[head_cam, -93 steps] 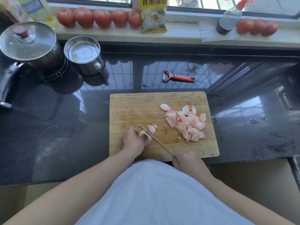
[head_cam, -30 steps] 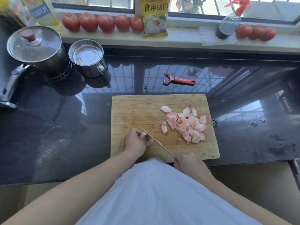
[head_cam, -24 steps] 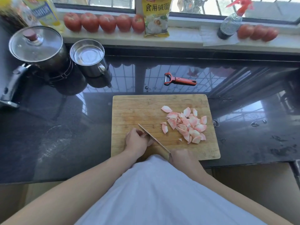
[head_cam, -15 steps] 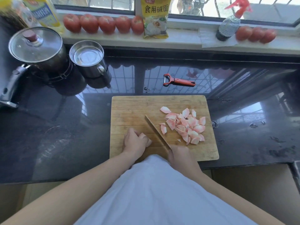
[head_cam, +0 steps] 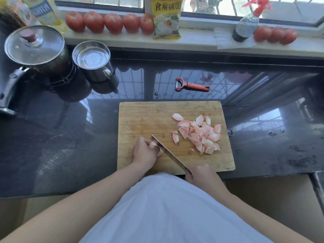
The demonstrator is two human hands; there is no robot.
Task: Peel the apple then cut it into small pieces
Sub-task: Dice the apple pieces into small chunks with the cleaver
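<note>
Left hand [head_cam: 143, 151] sits on the near left part of the cutting board [head_cam: 140, 116], fingers curled down over a small apple piece [head_cam: 154, 146]; only a pale pink bit of it shows past the fingertips, rest hidden under the hand, so its shape is unclear. Right hand [head_cam: 199, 174] is at the board's near edge, fingers wrapped tight round the knife [head_cam: 166, 151] handle; the handle itself is almost fully covered by the hand & partly cut off by the white shirt [head_cam: 166, 207]. Blade runs diagonally up-left from that hand, its flat side right against the left fingertips & the held piece. Can't tell if the edge is into the fruit or just touching.

Pile of cut pieces [head_cam: 199, 134] lies on the board's right half, w/ one loose slice [head_cam: 175, 138] just left of the pile, apart from the blade.

Beyond the board, on the dark glossy counter [head_cam: 52, 146], a red peeler [head_cam: 192, 84]. Far left: lidded pot [head_cam: 35, 48], handle partly out of frame, & a steel mug [head_cam: 93, 58] beside it. On the sill: row of tomatoes [head_cam: 108, 22], yellow packet [head_cam: 166, 16], spray bottle [head_cam: 247, 23] w/ top blurred, more tomatoes [head_cam: 275, 34] at right, blurred. Top-left bottle label is too cropped to read.
</note>
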